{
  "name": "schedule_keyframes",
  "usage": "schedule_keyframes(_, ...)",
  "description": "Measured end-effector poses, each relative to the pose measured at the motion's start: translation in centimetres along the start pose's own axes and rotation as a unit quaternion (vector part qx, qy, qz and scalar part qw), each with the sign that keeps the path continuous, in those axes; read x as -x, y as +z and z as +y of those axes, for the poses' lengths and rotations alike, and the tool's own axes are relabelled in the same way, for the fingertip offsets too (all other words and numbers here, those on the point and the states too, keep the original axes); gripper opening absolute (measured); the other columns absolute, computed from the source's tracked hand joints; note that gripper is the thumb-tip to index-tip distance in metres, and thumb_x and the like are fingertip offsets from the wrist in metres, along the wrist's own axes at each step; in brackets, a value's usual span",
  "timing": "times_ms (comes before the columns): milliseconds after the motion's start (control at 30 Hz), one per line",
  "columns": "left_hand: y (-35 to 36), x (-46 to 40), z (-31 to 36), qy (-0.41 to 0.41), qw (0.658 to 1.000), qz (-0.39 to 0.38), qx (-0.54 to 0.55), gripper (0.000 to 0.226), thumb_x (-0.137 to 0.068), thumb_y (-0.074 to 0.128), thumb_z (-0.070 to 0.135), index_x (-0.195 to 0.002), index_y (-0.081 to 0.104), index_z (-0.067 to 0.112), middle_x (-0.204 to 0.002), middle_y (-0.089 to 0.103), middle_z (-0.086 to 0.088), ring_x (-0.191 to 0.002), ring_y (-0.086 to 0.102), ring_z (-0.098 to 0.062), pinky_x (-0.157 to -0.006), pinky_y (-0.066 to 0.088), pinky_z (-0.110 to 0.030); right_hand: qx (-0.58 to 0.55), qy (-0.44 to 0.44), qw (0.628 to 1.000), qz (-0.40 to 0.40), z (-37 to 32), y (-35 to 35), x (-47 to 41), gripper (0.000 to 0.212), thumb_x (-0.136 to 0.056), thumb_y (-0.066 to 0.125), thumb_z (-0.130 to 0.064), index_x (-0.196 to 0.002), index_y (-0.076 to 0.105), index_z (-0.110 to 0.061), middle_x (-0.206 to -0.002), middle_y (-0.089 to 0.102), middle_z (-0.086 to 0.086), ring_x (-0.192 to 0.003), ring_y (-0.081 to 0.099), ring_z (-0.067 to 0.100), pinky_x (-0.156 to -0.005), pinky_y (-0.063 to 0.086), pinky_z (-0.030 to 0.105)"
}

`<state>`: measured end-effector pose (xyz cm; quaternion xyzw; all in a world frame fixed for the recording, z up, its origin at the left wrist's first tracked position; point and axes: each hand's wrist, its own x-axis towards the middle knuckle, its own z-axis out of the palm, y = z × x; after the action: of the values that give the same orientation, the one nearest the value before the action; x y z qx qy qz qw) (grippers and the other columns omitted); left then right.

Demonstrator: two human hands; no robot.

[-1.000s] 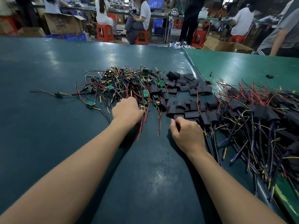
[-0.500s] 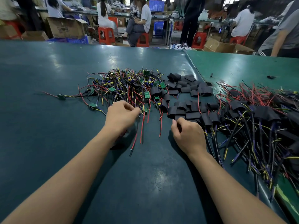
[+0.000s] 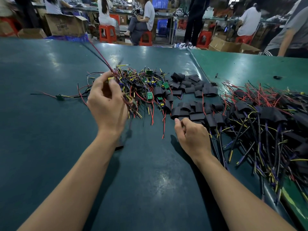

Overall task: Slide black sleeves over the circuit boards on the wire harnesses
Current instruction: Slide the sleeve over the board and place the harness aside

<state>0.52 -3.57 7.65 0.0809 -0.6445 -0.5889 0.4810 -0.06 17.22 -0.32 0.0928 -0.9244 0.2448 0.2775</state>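
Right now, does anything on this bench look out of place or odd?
One harness with a bare green circuit board lies alone left of the unsleeved pile, and a small black scrap sits alone on the far right of the table. Nothing looks damaged.

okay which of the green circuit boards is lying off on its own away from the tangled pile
The small green circuit board far left on the table, its red and yellow leads trailing sideways. The other boards sit inside the tangled wire pile.

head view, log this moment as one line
left hand holds wire harness lifted off table | right hand curled at loose black sleeves, grip unclear | sleeved pile at right
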Motion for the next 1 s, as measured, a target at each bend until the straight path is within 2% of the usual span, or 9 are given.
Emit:
schedule_keyframes(167,0.8,-0.4,-0.5,0.005,0.996,-0.094,0.006,0.014,-0.096,0.06,0.018,-0.109,0.061,0.015,-0.081,0.064,0.003,-0.06,0.065,-0.004,-0.059,0.055,-0.025,-0.009,-0.007,1.0,0.004,0.1,0.1,0.0,0.04,-0.1,0.052,-0.033,-0.07,0.057,-0.006,-0.057,0.062,0.01,-0.053,0.057,0.036,-0.051,0.046,0.04)
schedule_keyframes(333,1.7,1.9,-1.6,-0.109,0.965,-0.239,-0.002,0.023,-0.088,0.073,0.016,-0.106,0.059,0.017,-0.088,0.069,-0.006,-0.069,0.068,-0.013,-0.064,0.057,-0.026,-0.03,-0.01,0.999,0.005,0.3,0.0,0.0,0.042,-0.101,0.042,-0.041,-0.089,0.063,-0.008,-0.066,0.067,0.015,-0.063,0.064,0.039,-0.058,0.049,0.043)
schedule_keyframes(500,2.6,4.9,-1.7,-0.142,0.936,-0.322,0.002,0.012,-0.09,0.07,0.011,-0.095,0.061,0.017,-0.093,0.07,-0.013,-0.084,0.069,-0.028,-0.077,0.057,-0.039,-0.062,-0.003,0.998,0.007,0.6,0.1,-0.1,0.053,-0.096,0.025,-0.053,-0.111,0.059,-0.015,-0.081,0.071,0.015,-0.077,0.065,0.04,-0.061,0.039,0.04)
schedule_keyframes(567,2.9,6.3,-1.3,-0.186,0.917,-0.35,0.05,0.012,-0.091,0.066,0.005,-0.097,0.06,0.014,-0.098,0.069,-0.02,-0.076,0.069,-0.026,-0.07,0.058,-0.035,-0.095,0.005,0.995,-0.01,0.9,0.0,-0.2,0.059,-0.095,0.021,-0.06,-0.114,0.059,-0.019,-0.083,0.071,0.012,-0.079,0.065,0.038,-0.062,0.043,0.04)
schedule_keyframes(667,3.4,8.2,-1.2,-0.223,0.888,-0.394,0.083,0.013,-0.091,0.064,0.0,-0.1,0.06,0.009,-0.093,0.068,-0.015,-0.068,0.068,-0.015,-0.063,0.056,-0.024,-0.173,0.031,0.984,-0.027,1.2,-0.2,-0.4,0.065,-0.093,0.021,-0.062,-0.122,0.061,-0.019,-0.097,0.073,0.005,-0.093,0.067,0.029,-0.078,0.051,0.04)
schedule_keyframes(767,3.7,9.4,-1.7,-0.207,0.859,-0.468,0.031,0.013,-0.09,0.066,0.004,-0.1,0.061,0.009,-0.086,0.071,-0.01,-0.073,0.065,-0.012,-0.069,0.055,-0.026,-0.236,0.036,0.971,0.009,1.1,-0.3,-0.5,0.037,-0.096,0.042,-0.042,-0.106,0.068,-0.017,-0.086,0.068,-0.014,-0.082,0.064,0.008,-0.075,0.048,0.019)
schedule_keyframes(833,3.8,9.4,-1.8,-0.195,0.856,-0.478,-0.011,0.01,-0.089,0.071,0.014,-0.094,0.063,0.011,-0.08,0.073,-0.009,-0.063,0.064,-0.011,-0.061,0.052,-0.026,-0.249,0.017,0.966,0.066,1.3,-0.4,-0.2,0.026,-0.097,0.05,-0.031,-0.095,0.069,-0.013,-0.077,0.062,-0.019,-0.072,0.062,0.001,-0.066,0.046,0.012)
schedule_keyframes(933,4.5,8.4,-2.2,-0.09,0.882,-0.455,-0.085,0.019,-0.089,0.071,0.031,-0.089,0.068,0.012,-0.08,0.072,-0.003,-0.072,0.067,-0.015,-0.067,0.056,-0.029,-0.301,0.065,0.94,0.15,1.7,-0.7,0.5,0.023,-0.1,0.051,-0.029,-0.094,0.068,-0.015,-0.074,0.063,-0.013,-0.065,0.061,-0.002,-0.06,0.049,0.015)
schedule_keyframes(1000,5.4,7.1,-2.6,-0.015,0.876,-0.459,-0.145,0.021,-0.094,0.063,0.031,-0.095,0.069,0.011,-0.088,0.071,-0.003,-0.083,0.066,-0.019,-0.079,0.054,-0.034,-0.392,0.154,0.887,0.191,1.7,-1.2,0.4,0.019,-0.102,0.05,-0.029,-0.095,0.065,-0.019,-0.069,0.062,-0.005,-0.054,0.06,0.008,-0.047,0.051,0.023)
